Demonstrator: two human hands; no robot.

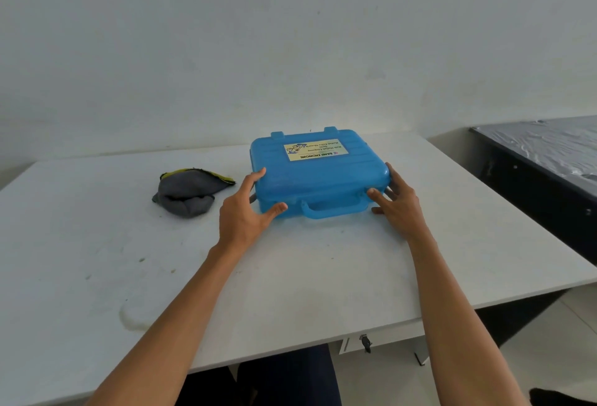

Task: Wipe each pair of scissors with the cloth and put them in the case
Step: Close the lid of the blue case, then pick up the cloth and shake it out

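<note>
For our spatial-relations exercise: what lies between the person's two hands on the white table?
Head view: the closed blue plastic case, its carry handle facing the person, sits between the left hand and the right hand.

Inside of the closed blue plastic carrying case point(323, 179) is concealed by its lid, small print on its pale yellow rectangular label point(312, 149) is left unreadable, dark-framed grey surface point(542, 147) is cropped by the right edge
</note>
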